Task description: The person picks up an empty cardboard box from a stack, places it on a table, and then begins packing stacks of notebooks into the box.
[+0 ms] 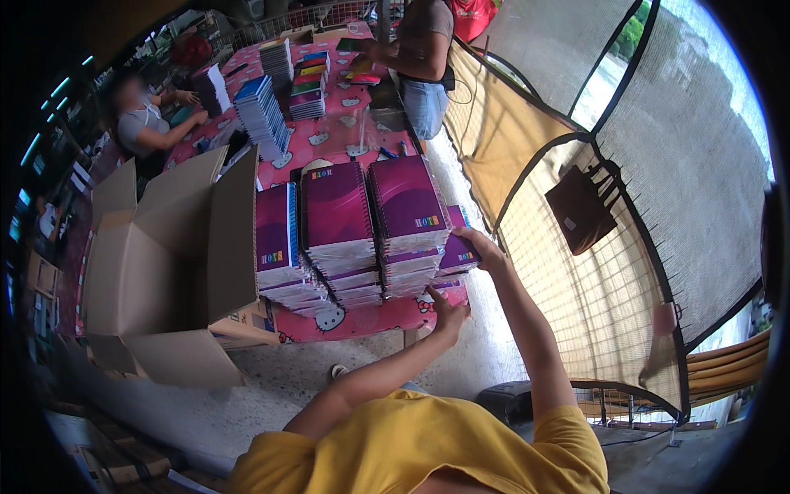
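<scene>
Purple spiral notebooks stand in several wrapped stacks at the table's near end; the middle stack (pixel 336 206) and the tall stack (pixel 409 198) are side by side. A lower bundle of purple notebooks (pixel 457 257) sits against the tall stack's right side. My right hand (pixel 485 249) grips this bundle at its right edge, fingers bent over the top. My left hand (pixel 448 316) is at the near lower corner of the stacks, its fingers apart and a fingertip close to the lowest notebooks. Its contact with them is hard to make out.
An open cardboard box (pixel 164 272) stands left of the stacks. Farther along the pink patterned table (pixel 362 329) are more notebook stacks (pixel 262 115). One person (pixel 144 123) works at the left side, another (pixel 424 49) at the far right. A mesh screen (pixel 592 280) lines the right.
</scene>
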Motion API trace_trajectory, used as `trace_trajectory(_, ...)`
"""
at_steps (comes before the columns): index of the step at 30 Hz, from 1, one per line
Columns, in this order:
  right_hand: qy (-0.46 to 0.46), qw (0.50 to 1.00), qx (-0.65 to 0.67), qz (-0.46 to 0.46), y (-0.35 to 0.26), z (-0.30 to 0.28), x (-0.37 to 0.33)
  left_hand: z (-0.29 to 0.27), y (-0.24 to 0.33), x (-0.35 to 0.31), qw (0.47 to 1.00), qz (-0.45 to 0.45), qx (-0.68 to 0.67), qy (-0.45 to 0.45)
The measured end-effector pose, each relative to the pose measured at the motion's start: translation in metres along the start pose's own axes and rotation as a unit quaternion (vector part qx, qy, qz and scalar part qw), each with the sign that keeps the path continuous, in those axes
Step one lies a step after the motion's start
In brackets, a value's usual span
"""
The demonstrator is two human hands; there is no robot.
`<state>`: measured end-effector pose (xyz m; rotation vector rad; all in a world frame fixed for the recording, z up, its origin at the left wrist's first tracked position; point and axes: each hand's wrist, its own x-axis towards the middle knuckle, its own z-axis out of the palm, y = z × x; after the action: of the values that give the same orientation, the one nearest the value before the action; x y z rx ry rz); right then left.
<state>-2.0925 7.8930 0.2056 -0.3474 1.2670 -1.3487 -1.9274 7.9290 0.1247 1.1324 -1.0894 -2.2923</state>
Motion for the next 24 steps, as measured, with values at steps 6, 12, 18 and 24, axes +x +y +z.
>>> trace_trajectory(6, -0.030, 0.992, 0.114, -0.054, 0.026, -0.051, -0.008, -0.005, -0.016, -0.014, 0.986, 0.142, 0.081, -0.028)
trace_trajectory(12, -0.142, 0.865, 0.368, -0.310, 0.062, -0.054, -0.049, -0.011, 0.030, -0.067, 0.860, 0.408, 0.275, -0.135)
trace_trajectory(18, 0.018, 0.850, 0.307, -0.428, 0.055, 0.018, -0.109, -0.003, 0.112, -0.091, 0.751, 0.531, 0.301, -0.250)
trace_trajectory(24, 0.048, 0.780, 0.387, -0.490, 0.081, 0.077, -0.144, -0.020, 0.214, -0.195, 0.667, 0.503, 0.519, -0.183)
